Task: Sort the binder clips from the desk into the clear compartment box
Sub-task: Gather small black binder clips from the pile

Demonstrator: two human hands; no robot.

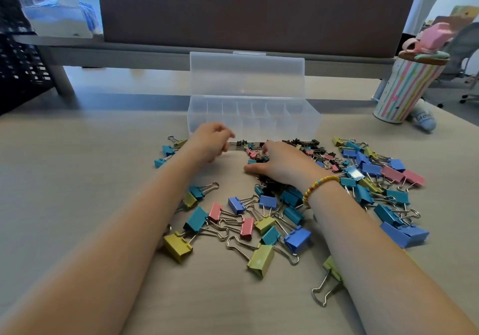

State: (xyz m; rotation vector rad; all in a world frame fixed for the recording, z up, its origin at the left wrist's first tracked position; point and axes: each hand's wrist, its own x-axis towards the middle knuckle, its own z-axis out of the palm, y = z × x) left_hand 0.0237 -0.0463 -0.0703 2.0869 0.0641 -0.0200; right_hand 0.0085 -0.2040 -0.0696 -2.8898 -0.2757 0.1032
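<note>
Clear plastic compartment box sits open in the middle of the frame, binder clips lie all over the desk below it, my left hand curls loosely holding nothing I can see, and my right hand presses spread fingers on small clips.

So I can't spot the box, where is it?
In the head view, the clear compartment box sits open at centre, just beyond the clip pile, left of the striped cup.
</note>
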